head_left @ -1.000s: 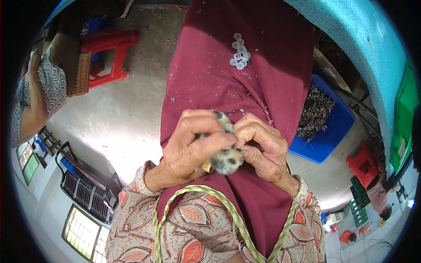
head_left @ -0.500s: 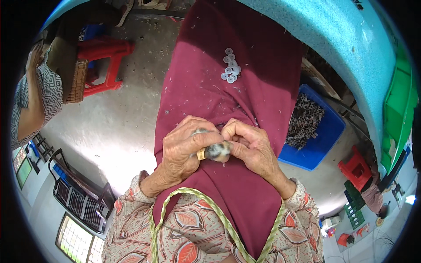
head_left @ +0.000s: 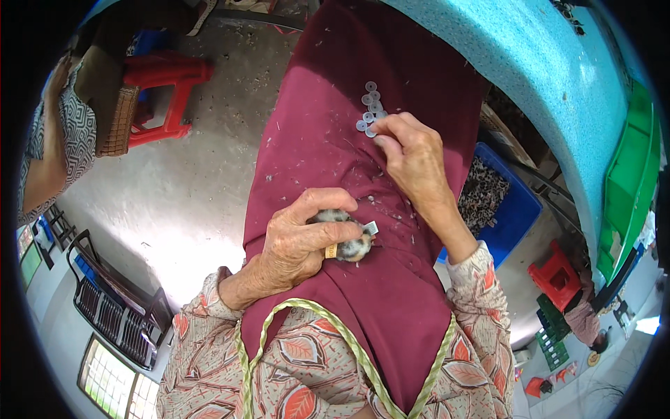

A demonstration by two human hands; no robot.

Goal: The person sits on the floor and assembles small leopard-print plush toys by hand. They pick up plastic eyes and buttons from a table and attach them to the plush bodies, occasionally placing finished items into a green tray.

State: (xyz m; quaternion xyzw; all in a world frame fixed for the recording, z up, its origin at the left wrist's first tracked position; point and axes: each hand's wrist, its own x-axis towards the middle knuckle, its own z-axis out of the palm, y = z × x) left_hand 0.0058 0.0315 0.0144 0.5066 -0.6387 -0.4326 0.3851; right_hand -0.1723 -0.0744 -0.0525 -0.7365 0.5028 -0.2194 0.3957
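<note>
My left hand (head_left: 289, 234) is closed around a small furry plush piece (head_left: 357, 248) in black, white and tan. A small white tag (head_left: 370, 228) stands up from the plush, and a yellow band (head_left: 331, 251) shows beside my lower fingers. Much of the plush is hidden in the grip. Further out, my right hand (head_left: 417, 157) pinches thumb and forefinger at a translucent plastic washer (head_left: 370, 132) at the near end of a little cluster. The other washers (head_left: 368, 100) lie together on the maroon apron (head_left: 307, 153) over my lap.
On the right stands a blue tub (head_left: 520, 227) of black-and-white furry pieces (head_left: 485, 192). A light-blue curved surface (head_left: 530, 52) arches over the upper right, beside a green tray (head_left: 631, 188). At left are a red stool (head_left: 174, 105) and another person's arm (head_left: 52, 157).
My right hand has left the plush and reached forward to the washers. A white tag now shows on the plush, which my left hand still holds in about the same place.
</note>
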